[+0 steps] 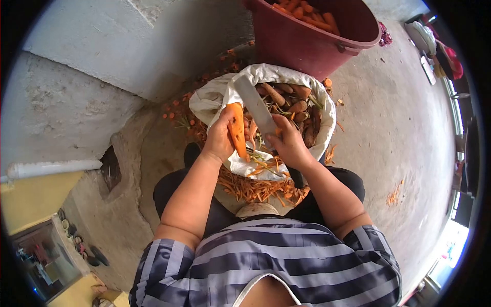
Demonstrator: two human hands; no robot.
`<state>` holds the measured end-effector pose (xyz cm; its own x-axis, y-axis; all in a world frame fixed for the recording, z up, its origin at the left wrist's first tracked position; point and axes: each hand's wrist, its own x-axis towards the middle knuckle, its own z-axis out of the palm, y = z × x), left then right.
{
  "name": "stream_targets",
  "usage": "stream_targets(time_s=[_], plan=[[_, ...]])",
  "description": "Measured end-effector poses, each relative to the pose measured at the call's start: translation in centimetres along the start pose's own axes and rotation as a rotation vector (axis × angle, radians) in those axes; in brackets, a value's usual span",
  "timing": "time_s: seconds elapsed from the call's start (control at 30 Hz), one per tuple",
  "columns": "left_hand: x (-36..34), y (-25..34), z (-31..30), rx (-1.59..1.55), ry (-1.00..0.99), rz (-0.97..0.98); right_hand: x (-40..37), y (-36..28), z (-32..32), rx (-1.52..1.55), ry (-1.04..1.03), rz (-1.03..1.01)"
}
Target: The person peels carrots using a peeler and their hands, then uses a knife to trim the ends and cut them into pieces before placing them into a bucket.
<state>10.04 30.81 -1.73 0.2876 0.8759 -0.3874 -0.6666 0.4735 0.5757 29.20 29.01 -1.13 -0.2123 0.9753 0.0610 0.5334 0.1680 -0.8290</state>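
Orange carrot (237, 130) is in the left hand (220, 139), whose fingers are clamped around it. It has dark spots on its side, and it points with one end up towards the wall and with the other down to the person's body. The right hand (289, 142) is closed around a broad knife (254, 105), and its blade leans up and to the left. The two hands are apart from each other, but near; the blade is just beside the carrot, and whether they touch, I cannot tell.

Both hands are above a white sack (326, 105), whose rim is rolled outwards. Inside the sack lie many brownish carrots (297, 106), with some green stalks among them. Behind the sack stands a dark red tub (307, 51), and in it are bright orange pieces (312, 18).

Many peelings (258, 189) form a heap on the near side of the sack, between the person's legs. Round orange slices (184, 109) are scattered to the left of the sack, and a small bit of scraps (394, 193) lies well apart on the right, on the grey floor (381, 133). At the left, a white pipe (56, 168) runs along the wall (61, 112).
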Motion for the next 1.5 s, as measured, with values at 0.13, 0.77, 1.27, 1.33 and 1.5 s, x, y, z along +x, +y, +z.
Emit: stream_targets(time_s=[0.13, 0.77, 1.27, 1.33, 1.5], plan=[[-0.3, 0.6, -0.3, -0.004, 0.074, 0.046, -1.5, -2.1, -0.6, 0.026, -0.098, 0.058], [-0.3, 1.2, -1.5, 0.187, 0.275, 0.183, -3.3, -2.3, -1.7, -0.085, -0.373, 0.071], [-0.6, 1.6, -1.3, 0.202, 0.356, 0.167, -3.8, -3.3, -2.0, -0.063, -0.482, 0.148], [-0.6, 1.7, -1.2, 0.225, 0.374, 0.168, -3.8, -3.7, -2.2, -0.06, -0.501, 0.17], [-0.4, 1.1, -0.8, 0.245, 0.421, 0.254, -3.8, -4.3, -1.9, -0.122, -0.555, 0.198]])
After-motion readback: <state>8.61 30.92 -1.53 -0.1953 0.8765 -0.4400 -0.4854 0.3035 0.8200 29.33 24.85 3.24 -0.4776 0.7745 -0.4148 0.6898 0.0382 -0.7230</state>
